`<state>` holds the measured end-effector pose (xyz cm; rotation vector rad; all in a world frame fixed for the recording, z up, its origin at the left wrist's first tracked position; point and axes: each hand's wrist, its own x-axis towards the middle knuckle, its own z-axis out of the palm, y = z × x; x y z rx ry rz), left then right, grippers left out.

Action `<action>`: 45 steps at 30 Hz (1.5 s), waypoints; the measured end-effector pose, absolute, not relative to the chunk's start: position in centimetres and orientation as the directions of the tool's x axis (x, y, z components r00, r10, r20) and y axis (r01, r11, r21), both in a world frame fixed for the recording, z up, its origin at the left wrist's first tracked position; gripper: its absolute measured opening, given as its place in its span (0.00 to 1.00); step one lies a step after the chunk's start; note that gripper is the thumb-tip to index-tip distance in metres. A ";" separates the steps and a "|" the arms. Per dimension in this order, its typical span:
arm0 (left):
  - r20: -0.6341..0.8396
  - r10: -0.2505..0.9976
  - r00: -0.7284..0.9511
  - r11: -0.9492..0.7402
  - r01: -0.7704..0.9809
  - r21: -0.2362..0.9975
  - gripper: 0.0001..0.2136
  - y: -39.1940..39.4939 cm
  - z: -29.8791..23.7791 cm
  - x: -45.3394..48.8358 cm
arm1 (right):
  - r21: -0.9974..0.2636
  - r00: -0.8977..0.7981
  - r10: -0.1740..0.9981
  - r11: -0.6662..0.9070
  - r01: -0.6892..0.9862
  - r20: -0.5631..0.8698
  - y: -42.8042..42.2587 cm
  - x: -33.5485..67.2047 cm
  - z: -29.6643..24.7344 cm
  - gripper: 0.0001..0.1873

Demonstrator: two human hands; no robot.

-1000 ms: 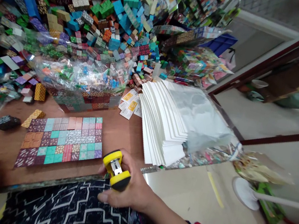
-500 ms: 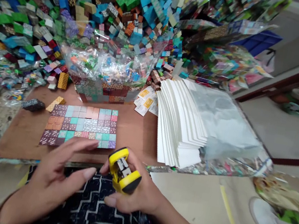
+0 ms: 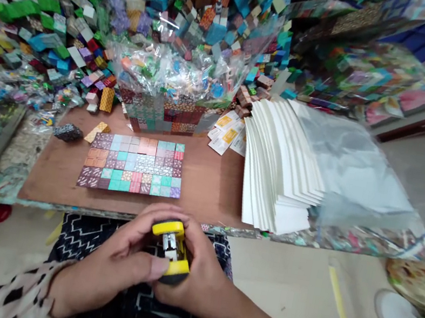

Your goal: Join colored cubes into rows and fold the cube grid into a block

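A yellow and black stapler (image 3: 178, 266) is held over my lap, its metal mechanism facing up. My right hand (image 3: 205, 277) grips it from the right side. From the left, my left hand (image 3: 122, 254) closes round it too, with the thumb pressed near its lower end. The fingers of both hands meet behind the stapler and are partly hidden. Just beyond my hands, on the brown board (image 3: 207, 188), lies a flat panel of small patterned blocks (image 3: 133, 164) in purple, teal, grey and orange.
A fanned stack of white sheets (image 3: 277, 165) and clear plastic bags (image 3: 358, 173) lie on the right. Small white-and-yellow packets (image 3: 227, 134) sit beside a clear bag of figures (image 3: 182, 74). Loose blocks (image 3: 56, 16) heap up behind. A dark rock-like piece (image 3: 68, 132) lies left of the panel.
My left hand, open and apart before, has moved right and closed round the stapler. The stapler stays in my right hand. The camera view has shifted, so the table appears farther right and slightly higher.
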<state>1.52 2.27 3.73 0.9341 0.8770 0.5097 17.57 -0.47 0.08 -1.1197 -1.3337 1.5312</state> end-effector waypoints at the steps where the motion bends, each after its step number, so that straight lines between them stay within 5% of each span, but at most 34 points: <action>1: -0.431 0.712 0.555 0.528 -0.018 0.849 0.20 2.2 3.7 1.6 | -0.994 -0.283 0.953 -0.110 0.005 -0.107 -0.6 17.5 0.0 0.36; 7: -0.482 0.699 0.528 0.621 -0.114 0.776 0.19 2.0 3.9 2.1 | -0.991 -0.244 0.970 0.034 0.131 0.001 -1.2 17.2 -0.4 0.37; 13: -0.550 0.654 0.520 0.703 -0.150 0.695 0.16 1.8 3.7 2.2 | -0.988 -0.224 0.974 0.003 0.156 -0.032 -1.6 17.0 -0.5 0.37; 19: -0.382 0.666 0.641 0.570 -0.105 0.815 0.27 1.7 3.4 1.4 | -0.994 -0.232 0.971 -0.028 0.104 -0.052 -1.1 17.3 -0.2 0.36; 30: -0.131 0.855 0.501 0.075 0.130 0.989 0.32 1.6 2.5 1.7 | -0.987 -0.321 0.941 -0.138 -0.085 -0.104 -0.7 17.4 -0.3 0.35; 45: -0.169 0.895 0.413 0.099 0.184 0.978 0.27 1.8 2.7 2.4 | -0.982 -0.326 0.942 -0.133 -0.135 -0.083 -0.3 17.5 -0.5 0.34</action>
